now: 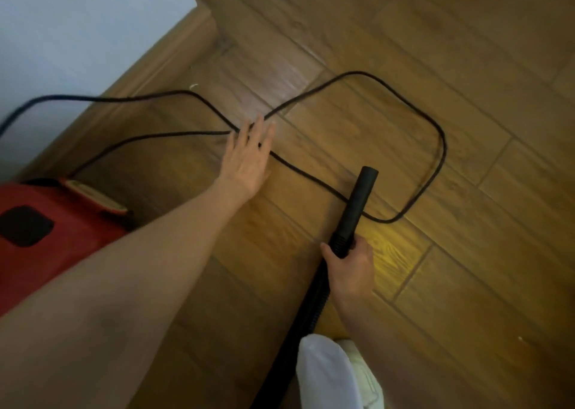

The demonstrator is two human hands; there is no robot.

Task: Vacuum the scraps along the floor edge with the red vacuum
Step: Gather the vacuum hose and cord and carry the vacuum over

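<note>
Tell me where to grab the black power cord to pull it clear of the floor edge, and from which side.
Take the power cord where its strands cross, just under the open left hand, coming down from above. It lies flat and looped on the floor, so pinching at the crossing probably gathers both strands. The right hand grips the nozzle.

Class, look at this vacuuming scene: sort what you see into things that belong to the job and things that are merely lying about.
Belongs to the job:
red vacuum
black nozzle tube, in the right hand
hose
power cord, under the left hand
pale scrap by the skirting board

Just there:
white speck on the open floor
white-clad foot
</note>
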